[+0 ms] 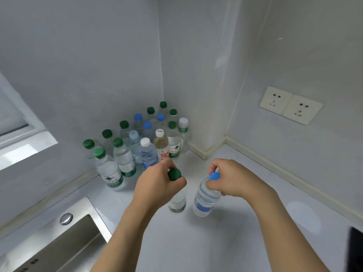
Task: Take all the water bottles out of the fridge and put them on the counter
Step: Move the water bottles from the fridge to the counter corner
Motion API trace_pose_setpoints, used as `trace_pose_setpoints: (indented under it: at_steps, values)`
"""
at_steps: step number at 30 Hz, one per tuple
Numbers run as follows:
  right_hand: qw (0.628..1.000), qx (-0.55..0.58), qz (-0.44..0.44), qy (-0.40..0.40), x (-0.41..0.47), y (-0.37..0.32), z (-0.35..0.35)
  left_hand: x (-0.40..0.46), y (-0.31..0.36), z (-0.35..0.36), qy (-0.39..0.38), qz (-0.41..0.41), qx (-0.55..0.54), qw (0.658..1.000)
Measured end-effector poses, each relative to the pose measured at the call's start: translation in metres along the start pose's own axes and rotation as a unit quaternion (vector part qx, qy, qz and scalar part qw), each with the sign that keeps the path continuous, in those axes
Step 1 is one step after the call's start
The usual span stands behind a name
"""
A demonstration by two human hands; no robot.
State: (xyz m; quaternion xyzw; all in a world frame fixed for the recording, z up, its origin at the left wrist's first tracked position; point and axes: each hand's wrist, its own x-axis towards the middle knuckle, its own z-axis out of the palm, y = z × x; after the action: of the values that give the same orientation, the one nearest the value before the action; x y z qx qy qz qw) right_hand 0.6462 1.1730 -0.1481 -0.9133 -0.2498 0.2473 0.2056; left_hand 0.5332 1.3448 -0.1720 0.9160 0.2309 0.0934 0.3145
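Observation:
My left hand (157, 185) grips the neck of a green-capped water bottle (177, 203), which stands upright on the white counter (225, 242). Beside it, my right hand (233, 178) holds a blue-capped, blue-labelled bottle (205, 201) just below its cap; its base rests on or just above the counter. Behind both hands, a cluster of several water bottles (137, 140) with green, blue and white caps stands in the counter's back corner. The fridge is out of view.
A steel sink (64, 244) with a round button lies at the lower left. A double wall socket (290, 105) sits on the right wall. A dark object (356, 250) shows at the right edge. A window frame (21, 130) is at the left.

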Motion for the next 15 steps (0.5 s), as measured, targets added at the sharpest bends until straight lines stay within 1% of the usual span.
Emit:
trace_pose_setpoints:
  at_steps: [6, 15]
  values:
    - [0.999, -0.029, -0.042, -0.019, 0.048, -0.058, 0.025, 0.029, -0.067, -0.035, 0.022, -0.041, -0.002, 0.999]
    - [0.991, -0.069, -0.097, -0.062, 0.104, -0.119, 0.071, 0.038, -0.140, -0.053, 0.031, -0.065, -0.001, 0.997]
